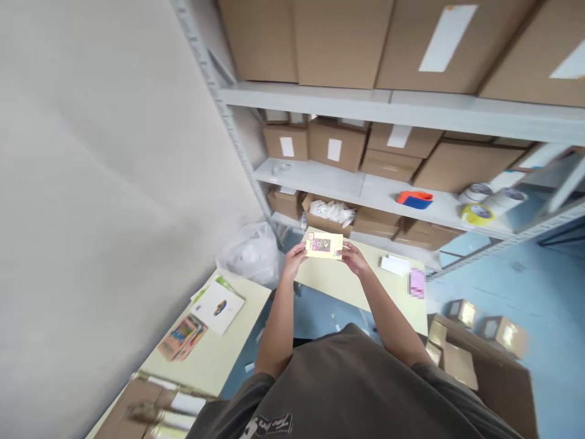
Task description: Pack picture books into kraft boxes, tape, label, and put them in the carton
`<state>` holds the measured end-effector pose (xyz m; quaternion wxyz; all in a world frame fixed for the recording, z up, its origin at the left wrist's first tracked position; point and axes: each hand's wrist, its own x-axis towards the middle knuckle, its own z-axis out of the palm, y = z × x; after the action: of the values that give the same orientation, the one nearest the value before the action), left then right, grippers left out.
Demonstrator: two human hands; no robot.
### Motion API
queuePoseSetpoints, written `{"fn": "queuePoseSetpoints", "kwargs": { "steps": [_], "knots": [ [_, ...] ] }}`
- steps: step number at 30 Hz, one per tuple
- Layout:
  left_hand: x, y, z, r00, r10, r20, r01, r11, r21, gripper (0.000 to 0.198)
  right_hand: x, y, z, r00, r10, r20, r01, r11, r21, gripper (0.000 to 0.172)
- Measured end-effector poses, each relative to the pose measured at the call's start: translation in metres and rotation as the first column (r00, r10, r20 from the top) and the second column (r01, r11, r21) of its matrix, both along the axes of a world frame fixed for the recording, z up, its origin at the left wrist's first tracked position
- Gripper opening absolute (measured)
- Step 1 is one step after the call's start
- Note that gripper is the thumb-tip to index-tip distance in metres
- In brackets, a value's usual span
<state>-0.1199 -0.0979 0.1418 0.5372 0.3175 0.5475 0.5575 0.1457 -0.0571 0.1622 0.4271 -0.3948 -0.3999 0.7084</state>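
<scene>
A flat pale-yellow printed packet [325,245] with a pinkish picture on its face is held level in front of me, above the far table [315,277]. My left hand [296,259] grips its left edge, fingers closed on it. At the right edge my right hand [354,258] pinches the same packet. The packet's underside is hidden. A white box-like item [395,265] and a pink item [417,282], blurred into blocks, lie on the table to the right of my right hand.
Metal shelving [320,177] with cardboard boxes [338,143] rises ahead. Tape rolls [478,213] sit on a shelf. On the left table [247,299] lie white sheets [219,305] and colourful cards [183,335]. A clear plastic bag [253,253] stands between. An open carton [498,390] holds boxes at right.
</scene>
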Motion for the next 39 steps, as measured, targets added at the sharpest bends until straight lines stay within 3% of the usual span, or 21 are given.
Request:
{"fn": "queuePoseSetpoints", "kwargs": {
  "steps": [4,8,10,12,14,17,19,21,25,27,29,32,35,37,39],
  "knots": [
    [0.07,0.04,0.013,0.959,0.0,-0.285,0.007,1.0,0.022,0.04,0.067,-0.002,-0.005,0.968,-0.243,-0.059,0.242,0.97,-0.024,0.052],
    [0.098,0.059,0.023,0.857,0.058,-0.512,0.016,0.99,0.138,0.042,0.078,-0.003,-0.017,0.917,-0.395,-0.058,0.394,0.919,-0.022,0.051],
    [0.104,0.068,0.028,0.873,-0.055,-0.484,0.129,0.984,0.121,0.04,0.067,0.0,-0.02,0.889,-0.457,-0.011,0.458,0.888,0.036,0.047],
    [0.109,0.078,0.033,0.896,-0.272,-0.35,0.308,0.95,0.051,0.044,0.048,0.003,-0.018,0.857,-0.51,0.074,0.494,0.854,0.161,0.038],
    [0.11,0.087,0.039,0.886,-0.432,-0.169,0.44,0.898,0.014,0.055,0.027,0.005,-0.013,0.817,-0.542,0.196,0.456,0.816,0.355,0.027],
    [0.102,0.1,0.045,0.868,-0.496,0.019,0.494,0.867,0.07,0.064,-0.001,0.003,-0.003,0.718,-0.557,0.417,0.225,0.753,0.619,0.019],
    [0.09,0.109,0.046,0.845,-0.53,0.065,0.52,0.845,0.126,0.066,-0.015,-0.001,0.001,0.655,-0.554,0.514,0.081,0.727,0.682,0.023],
    [0.076,0.117,0.044,0.812,-0.58,0.066,0.566,0.81,0.155,0.067,-0.023,-0.004,0.003,0.622,-0.571,0.536,0.081,0.728,0.681,0.032],
    [0.057,0.129,0.041,0.765,-0.64,0.071,0.62,0.762,0.186,0.065,-0.025,0.001,0.005,0.659,-0.646,0.386,0.437,0.746,0.503,0.066],
    [0.055,0.132,0.039,0.734,-0.671,0.104,0.641,0.736,0.218,0.063,-0.021,0.006,0.01,0.744,-0.616,0.26,0.523,0.778,0.347,0.066],
    [0.054,0.132,0.036,0.683,-0.721,0.114,0.687,0.688,0.236,0.06,-0.012,0.01,0.017,0.812,-0.56,0.164,0.515,0.82,0.248,0.058],
    [0.054,0.133,0.028,0.645,-0.759,0.086,0.73,0.646,0.223,0.061,0.001,0.009,0.028,0.852,-0.508,0.125,0.485,0.857,0.177,0.051],
    [0.058,0.135,0.023,0.725,-0.688,0.04,0.675,0.721,0.159,0.067,0.011,0.005,0.035,0.87,-0.479,0.118,0.466,0.876,0.123,0.05],
    [0.065,0.135,0.024,0.825,-0.561,-0.07,0.566,0.818,0.101,0.065,0.013,0.003,0.037,0.852,-0.511,0.112,0.495,0.857,0.14,0.048],
    [0.078,0.131,0.032,0.87,-0.443,-0.216,0.471,0.877,0.095,0.055,0.013,0.003,0.039,0.82,-0.563,0.105,0.536,0.819,0.205,0.046]
  ]
}}
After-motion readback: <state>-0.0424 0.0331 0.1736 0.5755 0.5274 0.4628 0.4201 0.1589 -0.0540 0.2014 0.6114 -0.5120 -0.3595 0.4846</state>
